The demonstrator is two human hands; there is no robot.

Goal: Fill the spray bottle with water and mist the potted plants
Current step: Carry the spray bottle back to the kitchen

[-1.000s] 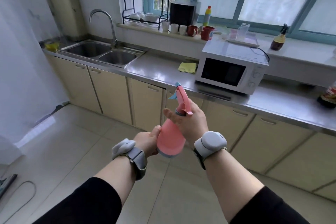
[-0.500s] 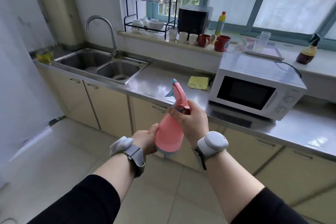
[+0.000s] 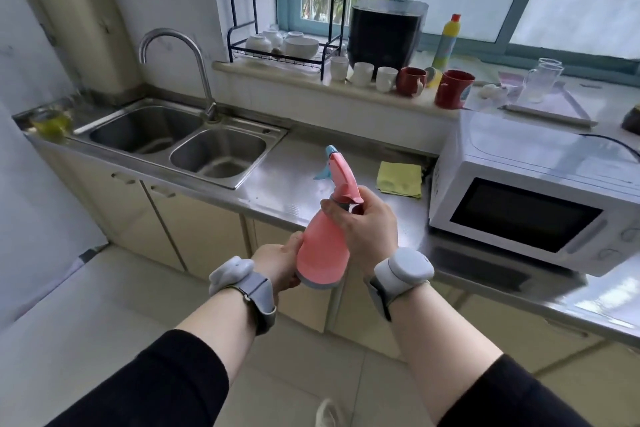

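Over the front edge of the steel desk [image 3: 287,180], a pink spray bottle [image 3: 323,246] is held up in both hands, tilted so its blue nozzle points away toward the back wall. The right hand [image 3: 367,229] has its grip closed around the bottle's neck, just under the trigger head, fingers wrapped tight. The left hand [image 3: 277,263] cups the bottle's base from the side, its grip curled against the lower wall and grey bottom rim. Both wrists carry grey strapped devices, and black sleeves cover the forearms.

Just beyond the bottle lies a folded yellow cloth [image 3: 400,178] on the desk, beside a white microwave [image 3: 533,201]. To the left sits a double steel sink [image 3: 180,142] with a tall curved faucet [image 3: 180,55] behind it. Along the window ledge stand white cups, two red mugs [image 3: 433,85], a yellow bottle with a red cap [image 3: 446,42], a black appliance [image 3: 384,33] and a wire dish rack [image 3: 287,10] loaded with plates and bowls. Beige cabinet doors run below the desk, above a pale tiled floor [image 3: 86,305].
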